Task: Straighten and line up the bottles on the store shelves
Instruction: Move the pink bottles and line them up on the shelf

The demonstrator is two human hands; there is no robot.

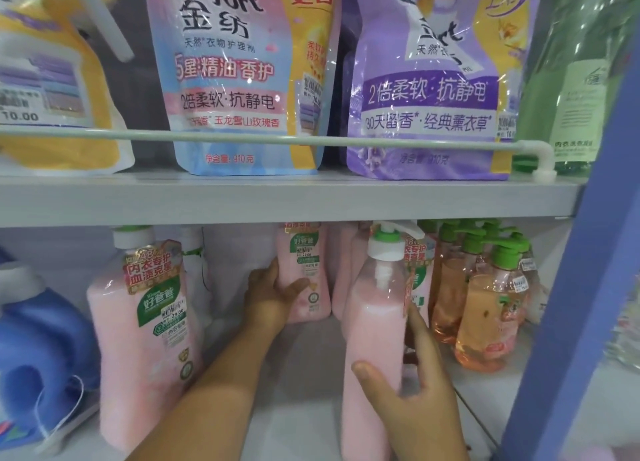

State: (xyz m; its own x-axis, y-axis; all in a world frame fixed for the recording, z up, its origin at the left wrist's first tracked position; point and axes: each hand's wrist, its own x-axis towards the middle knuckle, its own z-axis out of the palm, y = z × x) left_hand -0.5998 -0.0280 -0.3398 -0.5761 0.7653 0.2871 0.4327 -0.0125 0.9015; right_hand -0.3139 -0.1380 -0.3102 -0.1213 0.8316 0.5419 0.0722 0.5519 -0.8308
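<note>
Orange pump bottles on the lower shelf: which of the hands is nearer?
Right. The right hand grips the front pink bottle just left of the orange pump bottles; the left hand holds a rear pink bottle, farther left.

On the lower shelf (301, 384) we find an open lane of bare floor running back between the left pink bottle (138, 339) and the front pump bottle (375, 339), and both our hands already fill part of it. The rear pink bottle (304, 277) closes its far end. Overhead, the upper shelf board (277, 200) hangs low over the bottle caps. On the right, the orange pump bottles (485, 308) crowd together, with the blue upright (571, 304) just beside them. The blue jug (41, 349) blocks the left.
</note>
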